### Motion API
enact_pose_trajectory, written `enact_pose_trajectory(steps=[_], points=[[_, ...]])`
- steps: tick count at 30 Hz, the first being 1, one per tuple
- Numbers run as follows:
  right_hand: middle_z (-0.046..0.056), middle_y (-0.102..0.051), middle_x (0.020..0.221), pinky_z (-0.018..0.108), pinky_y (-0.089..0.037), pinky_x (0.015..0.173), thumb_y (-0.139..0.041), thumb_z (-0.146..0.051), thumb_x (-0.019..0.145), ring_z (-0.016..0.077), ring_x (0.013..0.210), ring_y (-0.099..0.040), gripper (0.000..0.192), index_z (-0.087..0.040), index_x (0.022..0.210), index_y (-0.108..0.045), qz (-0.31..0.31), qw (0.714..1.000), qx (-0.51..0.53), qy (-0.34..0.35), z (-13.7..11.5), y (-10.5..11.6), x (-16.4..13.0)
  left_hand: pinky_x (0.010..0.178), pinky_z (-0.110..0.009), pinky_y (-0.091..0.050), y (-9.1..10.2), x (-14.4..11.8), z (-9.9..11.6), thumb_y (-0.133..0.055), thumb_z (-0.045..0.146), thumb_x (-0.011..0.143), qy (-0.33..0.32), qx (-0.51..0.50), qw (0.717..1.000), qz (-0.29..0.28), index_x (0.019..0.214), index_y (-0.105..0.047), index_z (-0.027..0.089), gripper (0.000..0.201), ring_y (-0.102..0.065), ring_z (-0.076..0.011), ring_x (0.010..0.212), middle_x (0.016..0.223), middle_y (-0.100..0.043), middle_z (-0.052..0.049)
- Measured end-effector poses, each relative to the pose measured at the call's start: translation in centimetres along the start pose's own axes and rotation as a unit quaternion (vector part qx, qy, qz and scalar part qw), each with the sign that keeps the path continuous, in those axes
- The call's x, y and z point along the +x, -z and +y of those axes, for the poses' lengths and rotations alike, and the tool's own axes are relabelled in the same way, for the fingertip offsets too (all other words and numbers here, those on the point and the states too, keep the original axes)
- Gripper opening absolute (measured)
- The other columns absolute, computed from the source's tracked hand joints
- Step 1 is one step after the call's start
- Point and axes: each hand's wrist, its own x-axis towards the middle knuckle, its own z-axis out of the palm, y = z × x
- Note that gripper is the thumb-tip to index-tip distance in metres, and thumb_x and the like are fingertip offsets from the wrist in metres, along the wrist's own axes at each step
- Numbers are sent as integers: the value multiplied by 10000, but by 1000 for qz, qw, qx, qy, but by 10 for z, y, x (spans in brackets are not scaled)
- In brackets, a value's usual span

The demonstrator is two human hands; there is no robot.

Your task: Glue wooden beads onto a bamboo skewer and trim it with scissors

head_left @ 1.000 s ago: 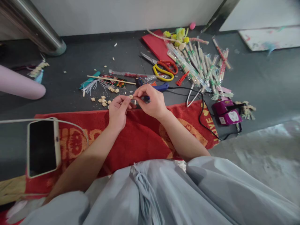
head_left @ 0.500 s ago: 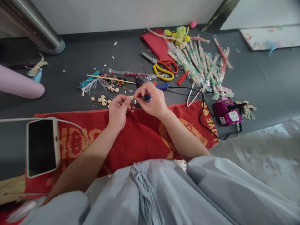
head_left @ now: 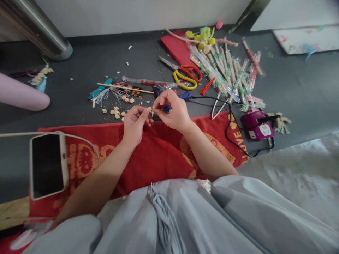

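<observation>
A small beige piece (head_left: 149,109) is pinched between my two hands, above the table just past the towel's far edge. My left hand (head_left: 135,123) grips its left side with thumb and forefinger. From the other side my right hand (head_left: 173,111) pinches it with the fingertips, which partly cover it. Several similar knobbly beige pieces (head_left: 116,112) and crumbs lie left of my hands. Behind them rest a thin wooden stick (head_left: 125,87) and white strands (head_left: 104,95). A blue-handled corded tool (head_left: 184,96) lies behind my right hand, partly hidden by it.
Scissors (head_left: 188,76) with red and yellow handles lie beyond my hands, near many wrapped sticks (head_left: 225,70). At right, a cord runs to a purple power socket (head_left: 258,126). A phone (head_left: 47,165) lies on the red towel (head_left: 156,155) at left, a white cable (head_left: 79,139) crossing there.
My right hand has tilted slightly and moved a touch right at the small beige piece. My left hand keeps nearly the same grip, and the view has shifted a little.
</observation>
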Motion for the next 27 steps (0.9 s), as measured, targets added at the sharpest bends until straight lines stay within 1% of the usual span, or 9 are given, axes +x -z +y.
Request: enact_pose_trajectory(steps=[2, 4, 6, 8, 10, 12, 16, 22, 27], points=[[-21, -587, 860, 263, -553, 699, -571, -186, 844, 86, 731, -593, 196, -229, 912, -392, -8, 1000, 19, -7, 2, 2, 0, 397, -163, -424, 1, 0, 0, -859, 494, 571, 2, 2, 1000, -8, 665, -609, 182, 411, -551, -78, 435, 437, -521, 74], [-6, -621, 907, 279, -563, 730, -588, -209, 846, 99, 779, -620, 219, -221, 981, -416, -31, 999, 39, -8, 3, 6, 2, 399, -158, -424, 2, 0, 0, -854, 494, 580, 8, 9, 1000, -19, 664, -607, 181, 408, -562, -79, 448, 441, -521, 72], [10, -656, 951, 324, -567, 813, -599, -229, 853, 123, 859, -652, 254, -210, 1047, -436, -66, 997, 46, -10, 3, 10, 3, 408, -156, -429, 3, -1, 0, -849, 490, 593, 13, 18, 999, -34, 660, -605, 180, 400, -563, -75, 451, 445, -523, 71], [21, -679, 974, 380, -544, 915, -606, -241, 857, 149, 937, -668, 279, -198, 1086, -454, -97, 994, 42, -11, 2, 15, 4, 425, -156, -439, 4, -1, 0, -842, 486, 609, 14, 24, 999, -45, 649, -598, 178, 395, -555, -68, 444, 448, -526, 71], [26, -690, 984, 414, -512, 982, -613, -251, 858, 163, 983, -672, 284, -188, 1097, -472, -115, 993, 37, -11, 0, 19, 5, 438, -157, -446, 5, -1, 1, -840, 484, 614, 14, 26, 998, -51, 635, -588, 174, 400, -550, -62, 438, 450, -528, 70], [31, -693, 989, 423, -498, 1006, -614, -264, 863, 165, 994, -675, 282, -179, 1098, -484, -121, 992, 41, -12, -1, 22, 6, 436, -158, -444, 5, -2, 2, -845, 492, 601, 20, 26, 998, -51, 629, -580, 173, 416, -545, -61, 429, 446, -525, 72], [29, -687, 972, 413, -512, 990, -616, -318, 875, 156, 973, -680, 275, -179, 1075, -489, -118, 991, 54, -16, -2, 22, 6, 417, -159, -429, 3, -2, 2, -852, 512, 573, 26, 28, 998, -47, 654, -594, 174, 433, -526, -58, 407, 433, -511, 80], [18, -669, 948, 345, -575, 881, -646, -411, 864, 130, 897, -687, 327, -204, 1035, -457, -97, 991, 90, -20, 0, 19, 5, 408, -164, -421, 2, -1, 3, -837, 528, 589, 18, 30, 998, -44, 666, -615, 178, 422, -506, -57, 400, 431, -500, 78], [8, -652, 925, 326, -587, 846, -639, -453, 861, 115, 857, -678, 340, -211, 986, -435, -85, 991, 103, -28, -1, 15, 4, 405, -159, -411, 3, 0, 1, -836, 530, 590, 15, 29, 999, -41, 679, -623, 181, 419, -499, -53, 393, 427, -488, 84]])
